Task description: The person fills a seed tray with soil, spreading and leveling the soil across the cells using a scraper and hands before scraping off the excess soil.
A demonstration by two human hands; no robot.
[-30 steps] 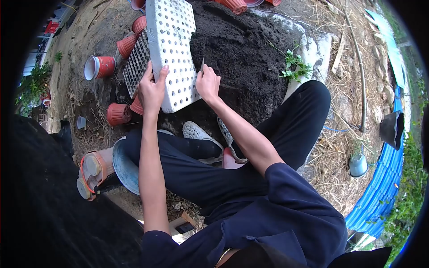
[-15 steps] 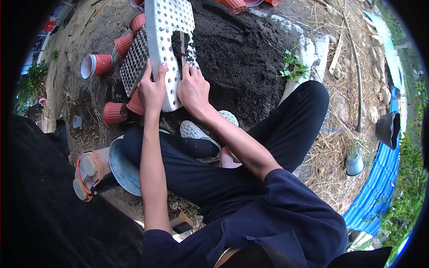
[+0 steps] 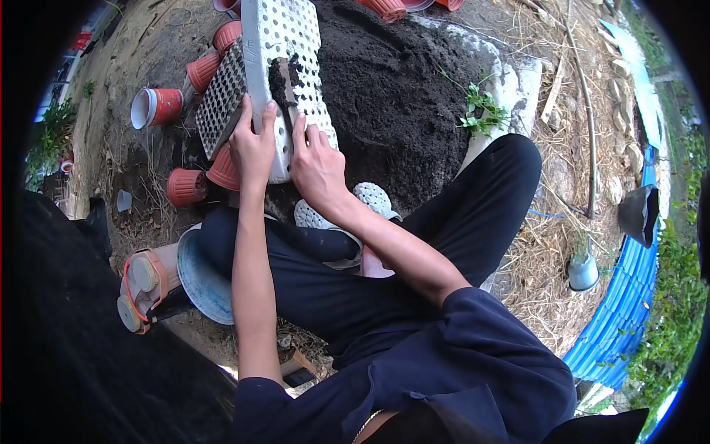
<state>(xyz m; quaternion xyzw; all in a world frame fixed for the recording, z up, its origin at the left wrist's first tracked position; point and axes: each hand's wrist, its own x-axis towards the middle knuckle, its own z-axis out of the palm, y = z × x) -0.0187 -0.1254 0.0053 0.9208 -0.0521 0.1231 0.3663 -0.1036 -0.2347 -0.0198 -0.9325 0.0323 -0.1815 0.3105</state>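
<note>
A white foam seedling tray (image 3: 259, 44) with rows of round holes is propped at a slant in front of me. My left hand (image 3: 253, 148) is closed on its left side, the thumb lying on the tray's edge. My right hand (image 3: 318, 159) grips a small narrow trowel (image 3: 288, 85) against the tray's holed face. Dark soil (image 3: 277, 80) clings around the trowel's blade; its handle is mostly hidden by my fingers. Behind the tray on the left leans a dark holed tray (image 3: 220, 100).
A heap of dark soil (image 3: 392, 96) spreads right of the tray, with a leafy plant (image 3: 484, 109) at its edge. Terracotta-coloured pots (image 3: 186, 186) lie along the left. A blue-green basin (image 3: 205, 277) stands by my left knee, and a wooden stick (image 3: 582, 96) lies on straw.
The trowel has shifted left across the tray's face with my right hand, and dark soil now shows on both sides of its blade. My left hand keeps its hold on the tray.
</note>
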